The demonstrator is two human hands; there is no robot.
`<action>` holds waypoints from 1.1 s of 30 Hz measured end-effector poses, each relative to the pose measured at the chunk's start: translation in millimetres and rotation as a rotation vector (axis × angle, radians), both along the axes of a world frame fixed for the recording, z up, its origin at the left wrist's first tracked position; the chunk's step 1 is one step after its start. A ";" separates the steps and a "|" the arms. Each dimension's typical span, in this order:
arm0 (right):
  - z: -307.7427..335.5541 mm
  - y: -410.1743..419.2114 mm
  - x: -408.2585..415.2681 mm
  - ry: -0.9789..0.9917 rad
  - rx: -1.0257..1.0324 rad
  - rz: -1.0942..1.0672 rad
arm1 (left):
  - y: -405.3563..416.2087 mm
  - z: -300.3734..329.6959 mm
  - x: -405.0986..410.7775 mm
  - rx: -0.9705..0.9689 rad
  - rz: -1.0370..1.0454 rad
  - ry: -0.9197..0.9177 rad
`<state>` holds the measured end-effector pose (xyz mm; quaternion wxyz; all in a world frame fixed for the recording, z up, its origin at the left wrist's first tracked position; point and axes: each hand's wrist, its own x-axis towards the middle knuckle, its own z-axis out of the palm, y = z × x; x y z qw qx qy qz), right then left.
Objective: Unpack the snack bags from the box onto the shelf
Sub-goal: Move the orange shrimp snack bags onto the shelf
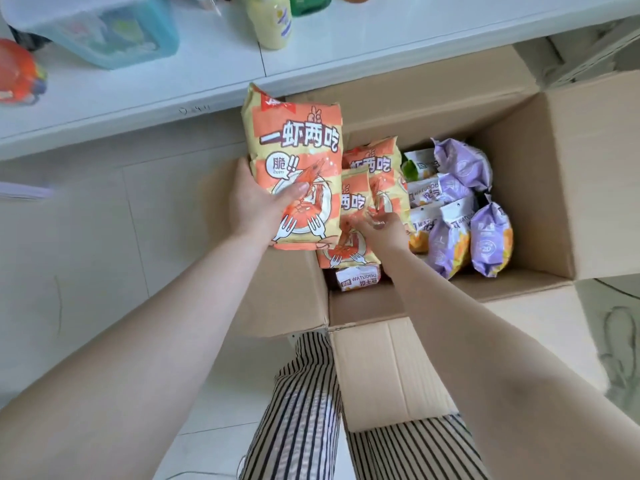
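White shelf (214,77) runs along the top, with an open cardboard box (540,174) on the pale floor below it. Left hand (258,202) grips an orange-and-yellow shrimp bag (294,140) above the box's left edge, thumb pressed across its front. Right hand (384,225) reaches into the box, fingers curled on a second shrimp bag (353,202). Purple bags (460,202) fill the box's right half.

Across the top of the frame, the white shelf (214,74) carries a blue tub (104,32), a yellow bottle (273,24) and an orange packet (19,72); the cardboard box (571,188) stands on the tiled floor (76,254).
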<state>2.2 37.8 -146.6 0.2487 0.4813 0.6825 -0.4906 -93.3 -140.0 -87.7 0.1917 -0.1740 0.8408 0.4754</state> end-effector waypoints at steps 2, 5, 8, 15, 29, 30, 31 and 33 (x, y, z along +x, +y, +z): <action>-16.0 -10.1 -3.2 -0.038 0.039 -0.035 | -3.2 -6.2 -3.4 -0.004 0.007 0.000; -31.6 -14.1 -6.1 -0.093 0.071 -0.105 | -3.9 -9.7 -6.7 -0.026 0.005 -0.010; -37.9 -13.2 -1.2 -0.047 0.010 -0.116 | -2.8 -9.7 -8.2 -0.033 -0.001 -0.021; -29.3 -0.9 13.0 -0.086 0.086 0.130 | 4.6 -2.5 -9.0 -0.089 -0.020 -0.046; 86.7 94.9 52.1 0.187 -0.171 -0.169 | 35.2 63.7 4.6 -0.152 -0.090 -0.067; 103.0 99.7 55.9 0.185 -0.203 -0.181 | 34.6 75.8 7.5 -0.148 -0.078 -0.074; 122.2 104.2 59.0 0.194 -0.231 -0.197 | 33.9 90.8 11.0 -0.144 -0.064 -0.083; 168.1 111.9 65.1 0.248 -0.271 -0.223 | 31.4 126.3 20.0 -0.130 -0.021 -0.110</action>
